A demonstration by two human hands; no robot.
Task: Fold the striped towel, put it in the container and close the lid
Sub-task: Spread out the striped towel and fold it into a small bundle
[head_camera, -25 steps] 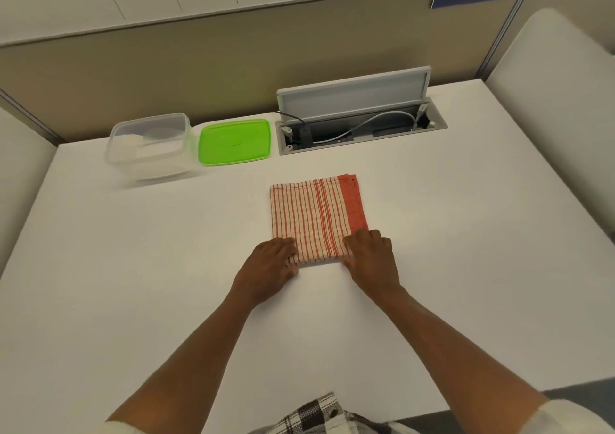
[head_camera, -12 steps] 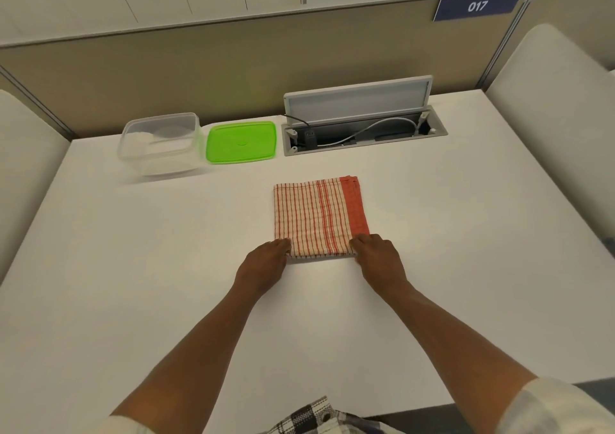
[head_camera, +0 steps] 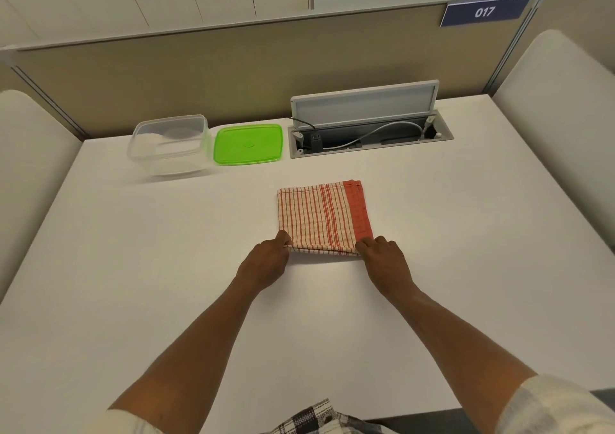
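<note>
The red-and-cream striped towel lies folded into a near square in the middle of the white table. My left hand pinches its near left corner. My right hand grips the near right corner. The near edge is slightly raised, showing the layers. A clear plastic container stands open and empty at the back left. Its green lid lies flat on the table just right of it.
An open cable tray with a raised grey flap, sockets and a cable is sunk into the table behind the towel. A beige partition runs along the back. Padded seat backs flank the table on both sides.
Both hands slid from resting on top of the towel's near edge out to its near corners and now pinch them. The view shifted slightly.
</note>
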